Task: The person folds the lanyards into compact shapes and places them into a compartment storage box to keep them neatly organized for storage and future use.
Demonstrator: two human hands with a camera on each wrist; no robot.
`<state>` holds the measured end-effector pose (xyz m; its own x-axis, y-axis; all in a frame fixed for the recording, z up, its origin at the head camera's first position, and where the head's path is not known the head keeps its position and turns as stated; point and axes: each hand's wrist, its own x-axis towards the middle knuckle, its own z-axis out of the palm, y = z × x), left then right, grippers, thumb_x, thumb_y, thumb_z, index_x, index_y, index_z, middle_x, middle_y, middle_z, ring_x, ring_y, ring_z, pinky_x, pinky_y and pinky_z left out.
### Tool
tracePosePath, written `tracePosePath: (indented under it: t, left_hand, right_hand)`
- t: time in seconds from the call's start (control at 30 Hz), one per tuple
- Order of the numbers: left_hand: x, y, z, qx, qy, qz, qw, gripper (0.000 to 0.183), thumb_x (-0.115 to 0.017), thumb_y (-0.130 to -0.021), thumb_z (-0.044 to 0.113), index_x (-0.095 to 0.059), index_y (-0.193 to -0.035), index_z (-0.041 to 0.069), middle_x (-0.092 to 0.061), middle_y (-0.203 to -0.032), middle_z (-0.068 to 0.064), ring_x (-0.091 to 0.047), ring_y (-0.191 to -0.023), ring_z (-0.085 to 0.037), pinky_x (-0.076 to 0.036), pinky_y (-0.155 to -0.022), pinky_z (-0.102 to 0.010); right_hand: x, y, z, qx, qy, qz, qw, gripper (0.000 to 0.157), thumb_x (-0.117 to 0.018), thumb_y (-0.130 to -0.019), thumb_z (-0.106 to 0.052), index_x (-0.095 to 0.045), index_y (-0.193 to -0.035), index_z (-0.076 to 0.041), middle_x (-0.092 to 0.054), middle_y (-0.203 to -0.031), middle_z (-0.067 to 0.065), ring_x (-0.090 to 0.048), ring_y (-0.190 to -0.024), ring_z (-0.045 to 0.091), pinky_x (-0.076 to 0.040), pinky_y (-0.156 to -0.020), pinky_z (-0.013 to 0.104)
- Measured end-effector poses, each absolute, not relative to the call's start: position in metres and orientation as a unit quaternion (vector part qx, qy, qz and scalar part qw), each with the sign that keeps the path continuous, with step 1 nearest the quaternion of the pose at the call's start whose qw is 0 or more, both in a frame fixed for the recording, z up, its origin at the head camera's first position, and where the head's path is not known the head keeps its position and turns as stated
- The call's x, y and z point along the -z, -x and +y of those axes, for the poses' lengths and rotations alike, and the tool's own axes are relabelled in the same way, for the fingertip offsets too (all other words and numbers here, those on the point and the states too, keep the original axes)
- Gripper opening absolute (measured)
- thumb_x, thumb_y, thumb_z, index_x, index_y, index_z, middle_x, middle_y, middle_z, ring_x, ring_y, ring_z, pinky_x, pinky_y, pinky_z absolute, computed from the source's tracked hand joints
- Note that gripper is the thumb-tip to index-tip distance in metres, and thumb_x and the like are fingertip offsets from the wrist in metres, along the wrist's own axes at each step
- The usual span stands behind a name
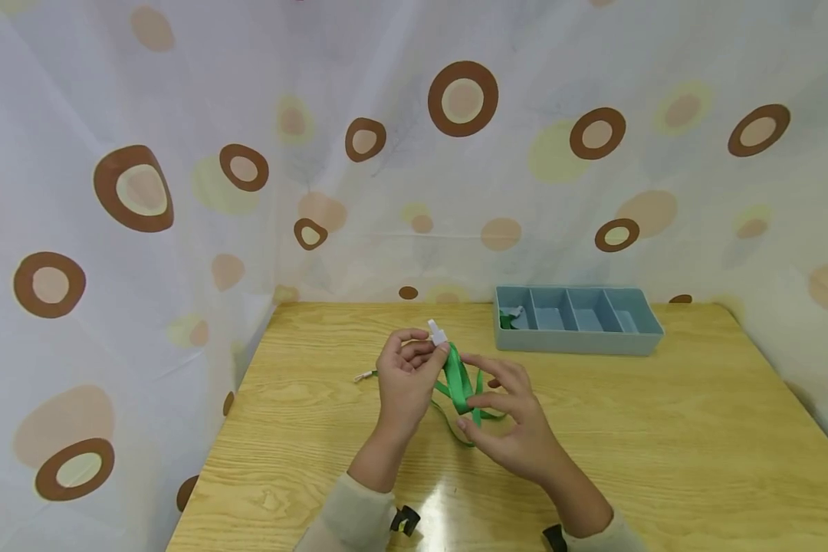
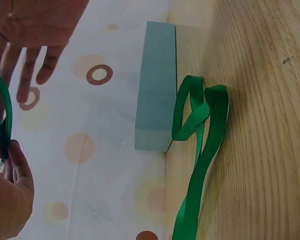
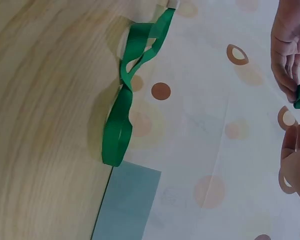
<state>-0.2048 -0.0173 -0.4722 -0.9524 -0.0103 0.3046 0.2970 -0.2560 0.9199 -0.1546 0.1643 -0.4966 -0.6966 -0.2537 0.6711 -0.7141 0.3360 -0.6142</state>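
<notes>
My left hand (image 1: pixel 407 376) pinches a green ribbon lanyard (image 1: pixel 458 383) just below its white plastic clip (image 1: pixel 437 333). The held ribbon is folded into loops that hang down to the right. Close beside those loops is my right hand (image 1: pixel 517 429), thumb and fingers spread apart, fingertips right at the ribbon's edge. The left wrist view shows that right hand (image 2: pixel 40 30) with fingers extended above the pinched ribbon. Under the hands, another stretch of green ribbon (image 2: pixel 210 130) lies in loose loops on the table. A small pale end piece (image 1: pixel 366 376) lies left of the left hand.
A blue-grey tray (image 1: pixel 579 343) with several compartments stands at the back right of the wooden table (image 1: pixel 697 445). Its leftmost compartment holds a green and white piece (image 1: pixel 510 318). A patterned curtain (image 1: pixel 386 69) hangs behind the table and along its sides.
</notes>
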Motion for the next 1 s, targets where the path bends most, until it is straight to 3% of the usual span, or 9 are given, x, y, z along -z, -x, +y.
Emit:
tracePosePath:
  t: [0.27, 0.5, 0.73, 1.0]
  left_hand:
    - [0.475, 0.204, -0.017, 0.778, 0.137, -0.609, 0.067, 0.030, -0.072, -0.099, -0.001, -0.054, -0.123, -0.001, -0.072, -0.106, -0.019, -0.074, -0.092, -0.014, -0.064, -0.084, -0.025]
    - [0.476, 0.205, -0.017, 0.777, 0.144, -0.611, 0.052, 0.033, -0.072, -0.099, 0.001, -0.052, -0.126, 0.002, -0.073, -0.106, -0.019, -0.075, -0.091, -0.014, -0.064, -0.081, -0.024]
    - [0.476, 0.205, -0.016, 0.773, 0.147, -0.615, 0.048, 0.035, -0.072, -0.098, 0.001, -0.052, -0.127, 0.002, -0.073, -0.105, -0.021, -0.075, -0.088, -0.012, -0.064, -0.078, -0.023]
    - [0.474, 0.202, -0.015, 0.772, 0.149, -0.617, 0.037, 0.035, -0.073, -0.098, 0.000, -0.052, -0.127, -0.001, -0.073, -0.103, -0.021, -0.074, -0.084, -0.011, -0.064, -0.078, -0.025]
  right_hand:
    - [0.485, 0.150, 0.167, -0.506, -0.333, -0.763, 0.227, 0.034, -0.088, -0.076, 0.006, -0.079, -0.095, -0.020, -0.073, -0.136, 0.005, -0.051, -0.135, 0.025, -0.040, -0.116, 0.027]
    - [0.484, 0.149, 0.167, -0.522, -0.359, -0.746, 0.204, 0.041, -0.087, -0.077, 0.007, -0.078, -0.106, -0.021, -0.070, -0.129, 0.009, -0.051, -0.130, 0.022, -0.044, -0.107, 0.031]
    - [0.487, 0.147, 0.170, -0.512, -0.323, -0.771, 0.198, 0.055, -0.089, -0.078, 0.005, -0.074, -0.126, -0.018, -0.068, -0.131, 0.007, -0.051, -0.134, 0.021, -0.042, -0.114, 0.028]
    - [0.492, 0.148, 0.173, -0.509, -0.305, -0.778, 0.206, 0.050, -0.085, -0.081, 0.007, -0.075, -0.124, -0.016, -0.070, -0.126, 0.006, -0.055, -0.126, 0.015, -0.047, -0.107, 0.027]
